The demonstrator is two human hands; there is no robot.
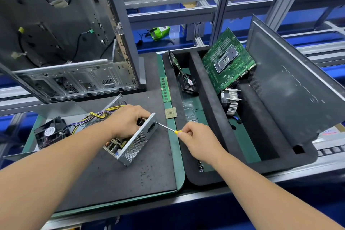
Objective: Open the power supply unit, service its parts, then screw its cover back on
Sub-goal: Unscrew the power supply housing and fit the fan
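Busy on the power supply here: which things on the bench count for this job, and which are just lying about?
In the job: power supply unit, steadied by left hand; screwdriver in right hand, tip at the unit's end face; loose fan.
Lying about: motherboard, heatsink, RAM stick, CPU, computer case.

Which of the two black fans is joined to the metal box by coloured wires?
The fan by the left arm. Its coloured wires run into the metal box. The other fan lies in the foam tray, apart.
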